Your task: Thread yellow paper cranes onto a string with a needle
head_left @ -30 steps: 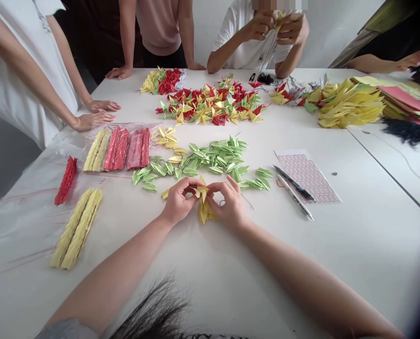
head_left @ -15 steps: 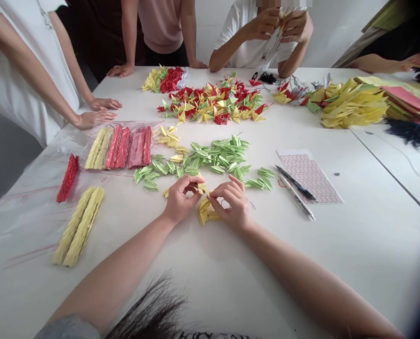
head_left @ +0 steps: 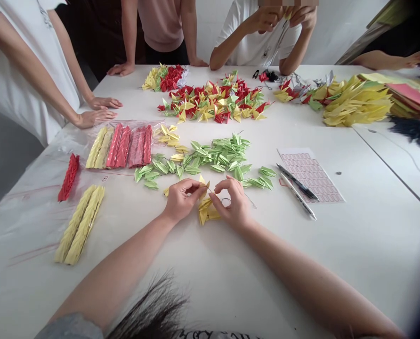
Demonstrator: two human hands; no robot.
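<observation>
The left hand pinches a thin wire above yellow paper cranes; the right hand curls narrow, its hold unclear. Green paper cranes lie at twelve, white table at six.

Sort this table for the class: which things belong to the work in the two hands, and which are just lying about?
Part of the work: left hand, right hand, yellow paper cranes, thin thread.
Lying about: green paper cranes, black pen, white pen, printed sheet of red outlines.
</observation>
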